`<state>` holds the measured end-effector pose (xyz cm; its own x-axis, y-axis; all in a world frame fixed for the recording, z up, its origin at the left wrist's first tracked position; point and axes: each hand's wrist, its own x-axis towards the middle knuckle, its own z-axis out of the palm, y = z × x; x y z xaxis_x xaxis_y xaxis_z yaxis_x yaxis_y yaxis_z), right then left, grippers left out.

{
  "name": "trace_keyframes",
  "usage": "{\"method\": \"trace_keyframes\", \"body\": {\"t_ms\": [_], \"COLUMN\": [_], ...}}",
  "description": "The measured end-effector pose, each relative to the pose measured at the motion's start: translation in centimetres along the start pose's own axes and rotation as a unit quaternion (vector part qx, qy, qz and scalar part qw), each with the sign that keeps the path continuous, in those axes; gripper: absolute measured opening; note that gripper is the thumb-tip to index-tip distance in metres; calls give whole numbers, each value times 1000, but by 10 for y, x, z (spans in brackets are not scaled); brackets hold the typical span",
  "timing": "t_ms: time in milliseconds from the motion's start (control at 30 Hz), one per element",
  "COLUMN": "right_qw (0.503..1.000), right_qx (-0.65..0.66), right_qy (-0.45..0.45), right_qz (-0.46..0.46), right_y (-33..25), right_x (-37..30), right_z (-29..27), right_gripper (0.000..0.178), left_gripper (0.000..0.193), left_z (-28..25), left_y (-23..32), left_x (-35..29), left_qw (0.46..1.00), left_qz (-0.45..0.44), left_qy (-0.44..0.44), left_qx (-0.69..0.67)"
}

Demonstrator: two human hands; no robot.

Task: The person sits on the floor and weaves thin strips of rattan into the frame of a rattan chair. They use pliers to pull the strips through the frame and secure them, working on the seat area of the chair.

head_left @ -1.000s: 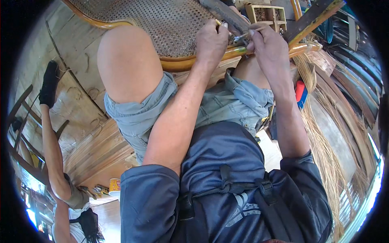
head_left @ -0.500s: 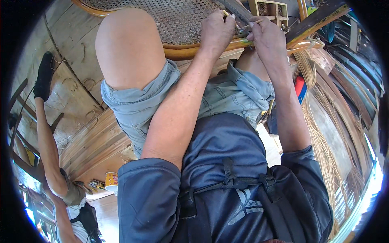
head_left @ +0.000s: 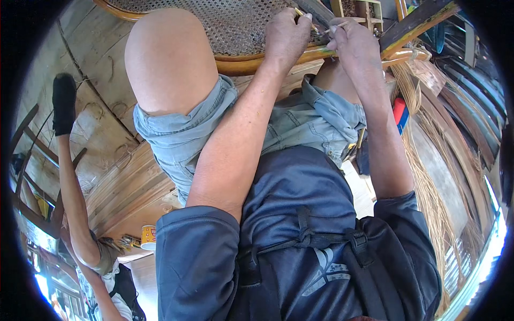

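Observation:
Both my hands work over the far edge of a woven cane panel (head_left: 230, 27) set in a curved, varnished wooden frame (head_left: 241, 67). My left hand (head_left: 287, 40) is closed in a pinch, and a short thin yellow stick (head_left: 299, 11) sticks out past its thumb. Just to the right, my right hand (head_left: 356, 48) is closed too, thumb against fingers. A thin pale stick (head_left: 341, 24) shows at its fingertips. Between the two hands is a small gap above the frame, where the fine detail is too small to make out.
A small divided wooden box (head_left: 368, 13) stands beyond my right hand, near a dark wooden bar (head_left: 420, 24). Long bundled cane strands (head_left: 423, 176) hang at the right. On the left, another person's leg (head_left: 75, 203) stretches over the plank floor, near a yellow tub (head_left: 149, 237).
My hands stay close to the same place, with the right one shifted slightly right. The other person's leg at the left has moved a little right and down.

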<state>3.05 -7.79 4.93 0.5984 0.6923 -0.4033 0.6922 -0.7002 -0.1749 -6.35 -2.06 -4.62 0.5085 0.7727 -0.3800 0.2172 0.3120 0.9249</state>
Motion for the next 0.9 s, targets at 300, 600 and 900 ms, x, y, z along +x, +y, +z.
{"method": "trace_keyframes", "body": {"t_ms": [300,600,900], "right_qw": [999,997,987], "right_qx": [30,65,130], "right_qy": [-12,45,79], "right_qz": [-2,-10,41], "right_y": [-16,-11,-8], "right_x": [-9,-13,-22], "right_z": [-9,-1,1], "right_gripper": [28,22,23], "left_gripper": [28,32,31], "left_z": [6,-4,-17], "left_y": [-7,3,-2], "left_x": [-1,-2,13], "left_qw": [995,994,958], "left_qz": [28,-29,-7], "left_qy": [-3,-55,-146], "left_qx": [93,87,248]}}
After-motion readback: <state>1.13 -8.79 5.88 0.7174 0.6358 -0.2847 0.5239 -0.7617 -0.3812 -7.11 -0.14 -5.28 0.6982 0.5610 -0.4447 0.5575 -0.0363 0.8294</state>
